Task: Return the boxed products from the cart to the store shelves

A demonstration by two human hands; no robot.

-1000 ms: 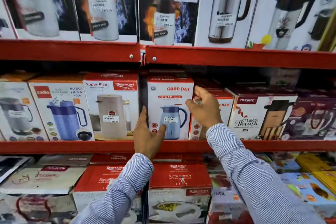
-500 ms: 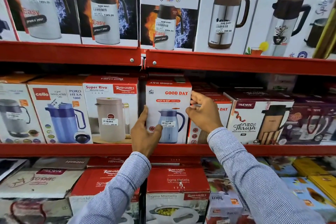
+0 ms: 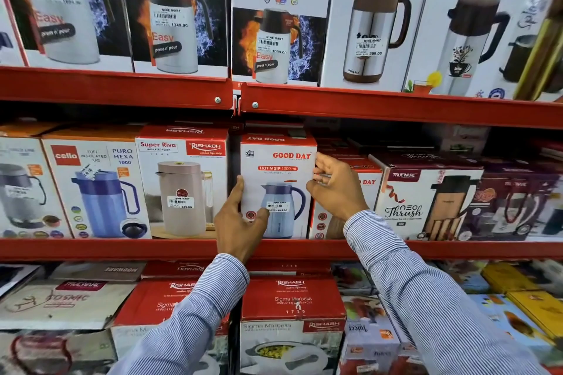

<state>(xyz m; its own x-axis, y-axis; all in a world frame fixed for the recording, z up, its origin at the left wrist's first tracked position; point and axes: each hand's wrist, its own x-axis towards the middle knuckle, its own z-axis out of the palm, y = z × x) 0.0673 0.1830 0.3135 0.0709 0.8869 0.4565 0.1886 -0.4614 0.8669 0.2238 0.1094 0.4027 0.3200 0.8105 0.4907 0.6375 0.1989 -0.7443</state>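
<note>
A white and red Good Day flask box (image 3: 278, 173) stands upright on the middle red shelf (image 3: 91, 248), between a Rishabh Super Riva box (image 3: 182, 179) and a second Good Day box (image 3: 362, 189). My left hand (image 3: 240, 222) clasps its lower left corner, thumb across the front. My right hand (image 3: 335, 186) presses on its right edge, fingers curled around the side. Both striped sleeves reach up from below.
The top shelf (image 3: 365, 106) carries tall Cello and Good Day flask boxes. A Cello Puro Hexa box (image 3: 97, 189) stands at left, a Trueware Neo Thrush box (image 3: 426, 201) at right. Rishabh Sigma Marbella boxes (image 3: 292, 304) fill the bottom shelf. The cart is out of sight.
The view has drawn closer and tilted slightly up. The Good Day box has slid a little deeper onto the shelf; both hands stay on its two sides.
</note>
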